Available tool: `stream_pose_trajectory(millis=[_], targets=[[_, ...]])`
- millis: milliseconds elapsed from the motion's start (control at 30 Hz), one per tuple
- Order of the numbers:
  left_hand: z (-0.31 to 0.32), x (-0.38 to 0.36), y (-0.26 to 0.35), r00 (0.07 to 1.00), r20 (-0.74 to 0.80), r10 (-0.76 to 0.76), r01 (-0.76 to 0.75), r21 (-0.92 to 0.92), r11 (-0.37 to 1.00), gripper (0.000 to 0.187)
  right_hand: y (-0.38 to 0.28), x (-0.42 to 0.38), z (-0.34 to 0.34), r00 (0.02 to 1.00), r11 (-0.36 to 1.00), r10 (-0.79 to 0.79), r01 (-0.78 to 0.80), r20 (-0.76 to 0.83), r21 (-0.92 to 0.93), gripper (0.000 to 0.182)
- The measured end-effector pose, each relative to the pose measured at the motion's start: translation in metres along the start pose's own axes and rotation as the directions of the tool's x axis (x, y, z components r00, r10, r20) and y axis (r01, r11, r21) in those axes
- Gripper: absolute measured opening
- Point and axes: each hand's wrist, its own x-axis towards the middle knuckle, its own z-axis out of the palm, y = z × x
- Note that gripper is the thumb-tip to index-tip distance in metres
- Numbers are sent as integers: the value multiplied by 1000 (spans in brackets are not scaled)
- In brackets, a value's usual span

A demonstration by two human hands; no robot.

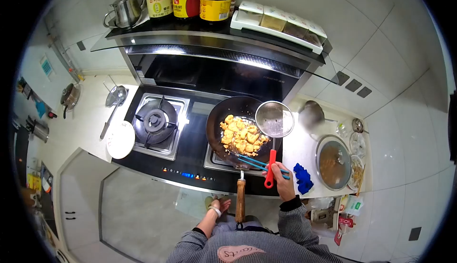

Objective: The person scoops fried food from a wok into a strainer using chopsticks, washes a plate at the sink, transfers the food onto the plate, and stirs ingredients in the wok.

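My right hand (284, 182) is closed around the red handle of a mesh strainer (275, 118) and a pair of blue chopsticks (253, 160). The strainer's round mesh is above the right rim of a dark wok (215, 110). Golden fried pieces (243, 135) lie in the wok with some oil, and the chopstick tips reach its near edge. The wok's wooden handle (240, 201) points toward my body, with no hand on it. Left of that handle, below the counter edge, my left hand (220, 205) is held low with fingers stretched out, holding nothing visible.
An unused burner (155, 120) sits left of the wok, beside a white plate (121, 139) and a ladle (114, 102). To the right are a blue cloth-like item (303, 178) and a lidded pan (334, 163). Sauce bottles (186, 2) and a seasoning box (278, 25) line the shelf.
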Motion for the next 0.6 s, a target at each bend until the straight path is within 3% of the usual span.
stream_pose_trajectory(millis=[133,233,367,433,467,533,600], targets=[[9,27,-1,1000,2,27,-27,-123,992,53,-5,-3,3,1000,1000,5,-5,-20,9,27],[0,34,-1,998,65,-20,25,-82,996,43,-3,-7,6,999,1000,12,-12,-33,-3,28],[-9,37,3,986,145,-85,112,-190,975,33,-2,-14,11,997,1000,-7,10,-78,28,29],[-18,43,7,871,470,-140,320,-329,888,35,-5,-19,14,995,998,-11,16,-96,52,29],[-20,47,7,869,474,-142,321,-321,891,35,-7,-21,17,994,999,-1,7,-106,51,30],[-11,36,4,979,201,-35,93,-285,954,33,-10,-25,20,992,999,2,4,-124,45,30],[-11,33,5,968,252,-14,81,-258,963,32,-11,-28,23,991,998,13,-4,-136,64,30]])
